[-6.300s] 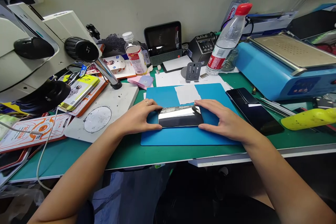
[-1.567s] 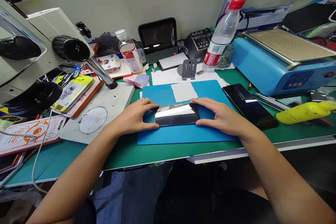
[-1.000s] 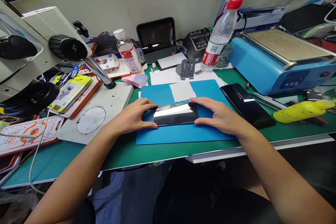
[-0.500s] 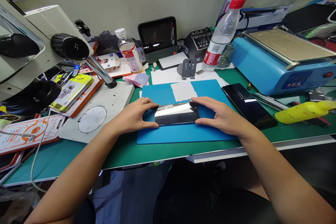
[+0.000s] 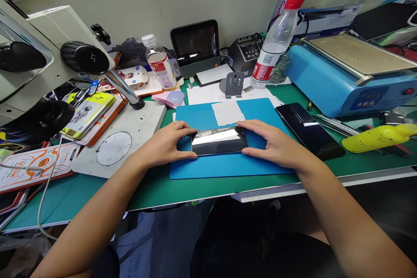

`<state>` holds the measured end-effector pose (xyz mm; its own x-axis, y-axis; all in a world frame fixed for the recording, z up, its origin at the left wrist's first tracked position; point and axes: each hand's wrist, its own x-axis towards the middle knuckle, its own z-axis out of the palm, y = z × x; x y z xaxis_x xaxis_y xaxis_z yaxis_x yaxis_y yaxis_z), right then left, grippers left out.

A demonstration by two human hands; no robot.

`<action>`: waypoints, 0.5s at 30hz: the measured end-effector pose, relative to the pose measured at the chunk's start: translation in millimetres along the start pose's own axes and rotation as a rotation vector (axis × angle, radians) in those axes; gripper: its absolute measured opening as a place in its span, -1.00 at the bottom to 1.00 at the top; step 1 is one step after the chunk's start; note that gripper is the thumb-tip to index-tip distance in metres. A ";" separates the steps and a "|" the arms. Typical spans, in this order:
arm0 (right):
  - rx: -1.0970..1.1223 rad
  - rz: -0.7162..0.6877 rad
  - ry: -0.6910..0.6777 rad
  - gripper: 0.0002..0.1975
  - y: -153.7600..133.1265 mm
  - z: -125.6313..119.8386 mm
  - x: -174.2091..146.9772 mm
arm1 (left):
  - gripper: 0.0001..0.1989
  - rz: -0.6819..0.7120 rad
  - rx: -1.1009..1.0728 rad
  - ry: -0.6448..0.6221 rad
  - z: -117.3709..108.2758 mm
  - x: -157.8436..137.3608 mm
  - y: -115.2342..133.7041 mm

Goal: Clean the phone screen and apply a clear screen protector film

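Observation:
A smartphone (image 5: 219,145) lies lengthwise, dark glossy screen up, on a blue mat (image 5: 224,168); a bright reflection crosses its glass. My left hand (image 5: 171,142), with a ring on one finger, grips the phone's left end, thumb at the near edge and fingers at the far edge. At the other end my right hand (image 5: 272,142) pinches it the same way. Just behind the phone lies a square white wipe (image 5: 228,113). To the right of the mat rests a larger dark glossy panel (image 5: 306,130), perhaps another phone or screen.
A microscope's stand base (image 5: 143,128) takes up the left, beside stacked boxes (image 5: 87,113). Bottles (image 5: 273,43) and a small display (image 5: 195,43) stand at the back. On the right are a blue heating plate machine (image 5: 345,78) and a yellow squeeze bottle (image 5: 374,139).
Both hands keep the same hold on the phone, which stays in place. The view has shifted very slightly.

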<state>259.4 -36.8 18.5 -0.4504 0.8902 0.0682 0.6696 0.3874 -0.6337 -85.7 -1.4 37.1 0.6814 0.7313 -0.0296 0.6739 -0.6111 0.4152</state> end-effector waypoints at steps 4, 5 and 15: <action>-0.020 -0.010 -0.004 -0.29 -0.5 0.2 -0.7 | -0.31 0.001 0.008 0.007 0.8 -0.2 -0.5; -0.023 -0.014 -0.002 -0.30 -0.5 0.2 -0.8 | -0.31 0.003 0.007 0.010 1.0 -0.3 -0.7; -0.031 0.003 -0.002 -0.30 -1.8 0.0 -1.0 | -0.30 -0.006 0.012 0.006 0.2 0.1 0.2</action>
<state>258.7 -38.4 19.5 -0.4493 0.8910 0.0644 0.6889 0.3915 -0.6100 -85.4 -1.6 37.0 0.6759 0.7365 -0.0268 0.6813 -0.6106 0.4039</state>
